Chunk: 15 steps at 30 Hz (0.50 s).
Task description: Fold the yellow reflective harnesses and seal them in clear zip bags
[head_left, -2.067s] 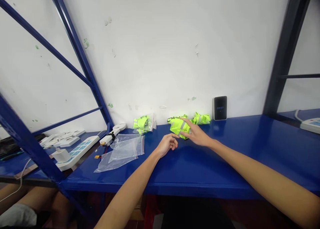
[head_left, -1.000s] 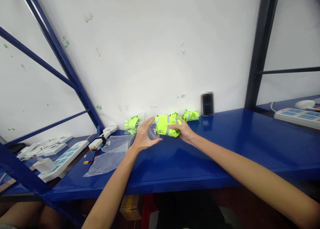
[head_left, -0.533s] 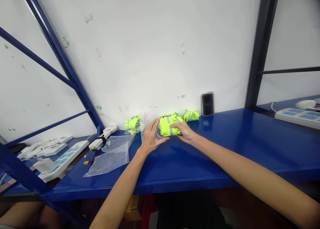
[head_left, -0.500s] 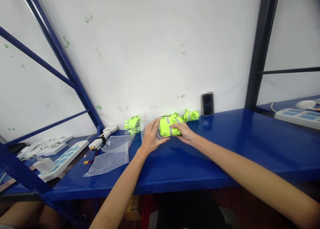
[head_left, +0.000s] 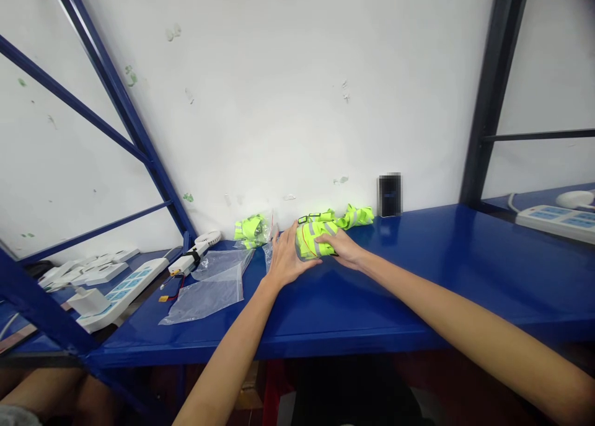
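Between my hands is a folded neon-yellow reflective vest (head_left: 310, 230) with grey bands and a dark buckle on its strap. Clear plastic of a zip bag (head_left: 299, 247) wraps its left end, a red line showing at the mouth. My left hand (head_left: 284, 257) grips the bag, thumb below and fingers along its left side. From the right, my right hand (head_left: 344, 248) clasps the vest, thumb on top and fingers underneath. Behind it lies another bunched yellow reflective piece (head_left: 357, 216). Left of it rests a bagged yellow vest (head_left: 251, 229) by the wall.
Flat clear zip bags (head_left: 209, 296) lie on the blue table (head_left: 418, 277) at left, beside a white fan (head_left: 207, 239) and a battery lead with a yellow connector (head_left: 163, 299). A dark, blurred-out device (head_left: 389, 195) leans on the wall. Power strips (head_left: 123, 292) lie beyond the blue frame.
The bag's red-lined mouth now shows over more of the vest's left part. Both hands keep their hold, and the view has shifted slightly.
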Each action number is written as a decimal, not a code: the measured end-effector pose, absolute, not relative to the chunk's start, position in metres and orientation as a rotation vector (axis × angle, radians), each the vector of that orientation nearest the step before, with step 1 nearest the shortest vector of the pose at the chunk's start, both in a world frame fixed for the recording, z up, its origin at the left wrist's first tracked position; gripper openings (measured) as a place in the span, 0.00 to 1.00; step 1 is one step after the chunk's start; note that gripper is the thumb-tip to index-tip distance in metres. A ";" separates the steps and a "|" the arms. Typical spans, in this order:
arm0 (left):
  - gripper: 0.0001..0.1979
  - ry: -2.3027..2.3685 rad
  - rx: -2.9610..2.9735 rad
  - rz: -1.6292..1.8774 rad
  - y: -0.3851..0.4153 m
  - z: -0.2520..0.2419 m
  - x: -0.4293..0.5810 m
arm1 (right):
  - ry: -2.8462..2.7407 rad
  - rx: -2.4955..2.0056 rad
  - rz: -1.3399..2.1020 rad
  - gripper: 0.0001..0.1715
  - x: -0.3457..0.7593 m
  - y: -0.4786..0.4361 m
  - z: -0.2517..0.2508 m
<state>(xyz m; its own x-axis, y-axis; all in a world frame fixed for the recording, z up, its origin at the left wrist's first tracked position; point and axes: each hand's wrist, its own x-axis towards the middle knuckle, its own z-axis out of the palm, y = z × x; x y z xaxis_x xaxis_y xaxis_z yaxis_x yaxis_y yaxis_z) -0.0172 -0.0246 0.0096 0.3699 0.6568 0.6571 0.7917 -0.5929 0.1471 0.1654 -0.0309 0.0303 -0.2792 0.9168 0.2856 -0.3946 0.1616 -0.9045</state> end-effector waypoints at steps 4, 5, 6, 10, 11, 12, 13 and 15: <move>0.53 -1.284 -2.483 -1.013 -0.027 0.007 -0.014 | -1.358 -0.670 1.280 0.21 0.164 -0.025 0.022; 0.51 -1.272 -2.502 -1.000 -0.028 0.006 -0.013 | -1.390 -0.700 1.247 0.21 0.163 -0.024 0.020; 0.50 -1.258 -2.523 -0.986 -0.029 0.005 -0.012 | -1.426 -0.724 1.222 0.20 0.163 -0.023 0.017; 0.50 -1.167 -2.595 -0.956 -0.030 0.001 -0.009 | -1.573 -0.769 1.147 0.24 0.163 -0.021 0.009; 0.49 -1.143 -2.600 -0.956 -0.030 0.000 -0.009 | -1.598 -0.781 1.096 0.26 0.163 -0.021 0.008; 0.49 -1.129 -2.595 -0.957 -0.030 -0.001 -0.008 | -1.615 -0.798 1.031 0.28 0.163 -0.021 0.007; 0.49 -1.130 -2.582 -0.958 -0.029 -0.001 -0.009 | -1.625 -0.816 0.971 0.30 0.163 -0.021 0.007; 0.52 -1.173 -2.536 -0.955 -0.027 -0.002 -0.010 | -1.644 -0.862 0.880 0.33 0.163 -0.021 0.008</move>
<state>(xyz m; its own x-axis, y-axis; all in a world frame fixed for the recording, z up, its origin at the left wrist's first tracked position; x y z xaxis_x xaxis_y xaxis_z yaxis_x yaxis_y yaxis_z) -0.0105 -0.0267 -0.0023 0.4799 0.6156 0.6251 0.7368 -0.6696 0.0937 0.1628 -0.0210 0.0079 -0.2069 0.8710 0.4455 0.1127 0.4735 -0.8735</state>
